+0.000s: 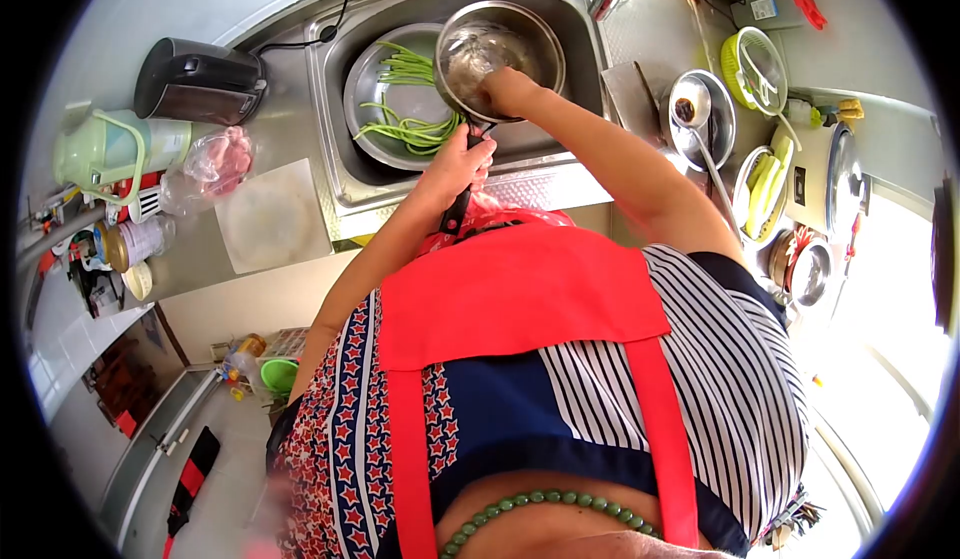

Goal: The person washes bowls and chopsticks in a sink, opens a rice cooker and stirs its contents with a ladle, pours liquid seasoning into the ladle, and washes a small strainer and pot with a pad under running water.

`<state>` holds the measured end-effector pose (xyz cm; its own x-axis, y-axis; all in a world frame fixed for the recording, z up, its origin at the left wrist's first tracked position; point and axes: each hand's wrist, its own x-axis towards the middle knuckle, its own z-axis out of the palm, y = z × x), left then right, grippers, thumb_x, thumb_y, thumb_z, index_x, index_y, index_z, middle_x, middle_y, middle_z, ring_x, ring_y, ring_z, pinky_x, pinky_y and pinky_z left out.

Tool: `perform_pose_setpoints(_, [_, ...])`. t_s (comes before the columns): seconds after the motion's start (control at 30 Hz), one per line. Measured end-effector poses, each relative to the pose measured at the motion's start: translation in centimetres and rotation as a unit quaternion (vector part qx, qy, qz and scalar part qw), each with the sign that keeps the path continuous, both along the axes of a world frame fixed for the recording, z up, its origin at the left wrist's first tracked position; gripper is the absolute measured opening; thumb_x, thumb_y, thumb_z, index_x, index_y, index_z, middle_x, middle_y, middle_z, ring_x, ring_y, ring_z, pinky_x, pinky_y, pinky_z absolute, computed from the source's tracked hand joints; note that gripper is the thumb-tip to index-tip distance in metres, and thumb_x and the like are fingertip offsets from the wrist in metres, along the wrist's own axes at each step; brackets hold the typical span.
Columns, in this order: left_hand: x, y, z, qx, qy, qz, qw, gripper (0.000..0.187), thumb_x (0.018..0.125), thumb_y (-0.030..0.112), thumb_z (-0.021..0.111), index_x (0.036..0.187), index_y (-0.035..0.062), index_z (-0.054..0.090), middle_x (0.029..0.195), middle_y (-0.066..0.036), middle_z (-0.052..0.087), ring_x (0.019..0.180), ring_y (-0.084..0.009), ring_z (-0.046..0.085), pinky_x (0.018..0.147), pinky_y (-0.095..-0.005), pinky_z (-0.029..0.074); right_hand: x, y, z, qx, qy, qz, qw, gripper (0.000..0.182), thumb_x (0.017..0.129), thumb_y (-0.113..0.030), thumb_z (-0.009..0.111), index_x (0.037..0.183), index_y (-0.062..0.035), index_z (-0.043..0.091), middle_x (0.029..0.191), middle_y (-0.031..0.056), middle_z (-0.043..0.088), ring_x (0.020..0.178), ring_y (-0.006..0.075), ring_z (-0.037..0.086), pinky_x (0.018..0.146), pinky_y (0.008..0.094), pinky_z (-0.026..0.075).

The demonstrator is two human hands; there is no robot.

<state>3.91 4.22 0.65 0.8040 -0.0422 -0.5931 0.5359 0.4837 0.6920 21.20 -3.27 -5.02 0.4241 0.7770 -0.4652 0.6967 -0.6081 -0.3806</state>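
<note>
A steel saucepan (548,44) is tilted over the sink (332,149), its inside wet and shiny. My left hand (460,166) is closed round the black handle (458,209) of this saucepan. My right hand (503,91) reaches down into the saucepan, close to its inner wall. Its fingers are blurred and partly hidden, so I cannot see whether they hold anything. Beside the saucepan, a wide metal basin (362,119) sits in the sink with long green beans (410,131) in it.
On the left counter are a black kettle (200,81), a green thermos (125,154), bagged raw meat (222,157) and a pale cutting board (272,217). To the right stand a steel bowl with a ladle (692,109), a green colander (745,64) and a cooker (822,177).
</note>
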Motion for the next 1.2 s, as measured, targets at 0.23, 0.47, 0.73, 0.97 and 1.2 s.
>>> perform_pose_setpoints(0.23, [-0.5, -1.4, 0.4, -0.075, 0.012, -0.018, 0.997, 0.018, 0.09, 0.018, 0.05, 0.09, 0.0099, 0.035, 0.064, 0.002, 0.036, 0.048, -0.0061, 0.031, 0.041, -0.0218, 0.026, 4.0, -1.1, -0.2, -0.028, -0.179, -0.041, 0.983, 0.02, 0.076, -0.008, 0.055, 0.093, -0.0063, 0.064, 0.094, 0.0147, 0.064, 0.086, 0.0292, 0.064, 0.075, 0.0375, 0.052])
perform_pose_setpoints(0.47, [-0.2, -1.3, 0.2, -0.041, 0.024, 0.012, 0.999, 0.017, 0.089, 0.015, 0.051, 0.091, 0.0096, 0.035, 0.061, 0.002, 0.034, 0.047, -0.0065, 0.031, 0.041, -0.022, 0.026, 0.1, 2.3, -2.0, 0.141, 0.051, 0.013, 0.989, 0.021, 0.073, -0.016, 0.057, 0.091, -0.0131, 0.066, 0.093, 0.0182, 0.062, 0.087, 0.0314, 0.062, 0.075, 0.039, 0.05])
perform_pose_setpoints(0.73, [-0.8, -1.3, 0.1, -0.093, 0.027, 0.001, 0.995, 0.021, 0.09, 0.022, 0.051, 0.092, 0.01, 0.034, 0.06, 0.002, 0.035, 0.045, -0.0067, 0.03, 0.039, -0.0224, 0.027, 4.2, 0.0, -2.0, -0.024, -0.172, -0.029, 0.984, 0.012, 0.075, -0.012, 0.056, 0.082, -0.0066, 0.065, 0.088, 0.0168, 0.065, 0.081, 0.031, 0.064, 0.071, 0.0383, 0.053])
perform_pose_setpoints(0.97, [-0.6, -1.2, -0.2, -0.072, 0.018, 0.018, 0.997, 0.021, 0.089, 0.022, 0.053, 0.091, 0.0102, 0.035, 0.061, 0.002, 0.034, 0.048, -0.0064, 0.031, 0.04, -0.0223, 0.027, 0.3, 3.3, -2.9, 0.161, 0.019, 0.098, 0.982, 0.018, 0.067, -0.011, 0.055, 0.082, -0.0047, 0.064, 0.082, 0.02, 0.062, 0.077, 0.0342, 0.062, 0.072, 0.0395, 0.05])
perform_pose_setpoints(1.2, [-1.6, -1.0, -0.7, -0.111, 0.033, 0.045, 0.992, 0.019, 0.089, 0.02, 0.052, 0.091, 0.0104, 0.036, 0.062, 0.002, 0.034, 0.046, -0.0065, 0.031, 0.039, -0.0223, 0.028, 2.6, 0.6, -2.2, -0.122, -0.106, 0.074, 0.984, 0.027, 0.077, -0.016, 0.054, 0.103, -0.0116, 0.061, 0.1, 0.0205, 0.062, 0.086, 0.0357, 0.062, 0.076, 0.0408, 0.05])
